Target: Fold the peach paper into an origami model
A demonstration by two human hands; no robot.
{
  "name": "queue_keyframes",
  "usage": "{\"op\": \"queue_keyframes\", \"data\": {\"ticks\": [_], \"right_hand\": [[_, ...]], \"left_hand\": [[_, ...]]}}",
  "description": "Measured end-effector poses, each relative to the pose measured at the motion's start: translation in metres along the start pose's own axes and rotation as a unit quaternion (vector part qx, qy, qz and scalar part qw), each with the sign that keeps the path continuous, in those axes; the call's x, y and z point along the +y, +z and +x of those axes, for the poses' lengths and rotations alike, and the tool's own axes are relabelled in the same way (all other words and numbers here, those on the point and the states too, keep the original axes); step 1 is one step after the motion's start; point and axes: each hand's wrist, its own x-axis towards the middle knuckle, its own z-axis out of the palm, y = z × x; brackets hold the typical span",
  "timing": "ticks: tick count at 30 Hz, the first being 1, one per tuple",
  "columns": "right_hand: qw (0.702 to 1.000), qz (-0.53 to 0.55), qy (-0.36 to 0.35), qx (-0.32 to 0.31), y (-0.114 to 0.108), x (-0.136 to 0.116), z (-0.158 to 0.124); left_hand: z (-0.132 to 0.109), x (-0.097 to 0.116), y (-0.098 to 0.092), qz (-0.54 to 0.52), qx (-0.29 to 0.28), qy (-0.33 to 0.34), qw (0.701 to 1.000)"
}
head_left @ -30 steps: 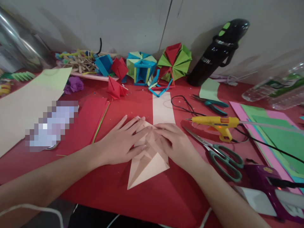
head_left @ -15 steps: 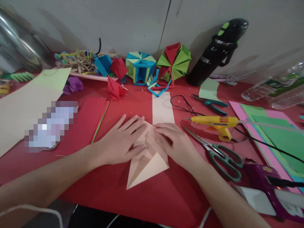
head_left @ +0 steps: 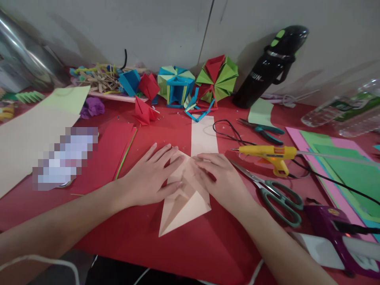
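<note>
A sheet of cream paper, creased and partly folded, lies on the red tabletop in front of me. One triangular flap of it points toward the near edge. My left hand rests on the paper's left side with the fingers spread. Across from it, my right hand presses on the upper right edge, fingers bent and close together, their tips partly out of sight. Behind the hands lies a cream paper strip.
Right of my hands are scissors, a yellow glue gun with a cord, pliers and stacked coloured sheets. Left are a phone and red paper. Folded paper models and a black bottle stand behind.
Both hands stay nearly in place on the cream paper. The right fingers have shifted very slightly, and the whole view has moved a little.
</note>
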Motion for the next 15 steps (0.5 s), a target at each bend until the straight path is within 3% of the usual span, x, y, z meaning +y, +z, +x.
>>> {"op": "queue_keyframes", "data": {"ticks": [8, 15], "right_hand": [[1.000, -0.027, 0.003, -0.007, -0.0016, -0.0015, 0.0005], [0.999, -0.041, 0.004, -0.008, 0.0001, -0.0019, -0.0018]], "left_hand": [[-0.0024, -0.0006, 0.0012, -0.013, 0.029, -0.025, 0.999], [-0.0013, -0.0027, 0.0028, 0.004, 0.016, -0.018, 1.000]]}}
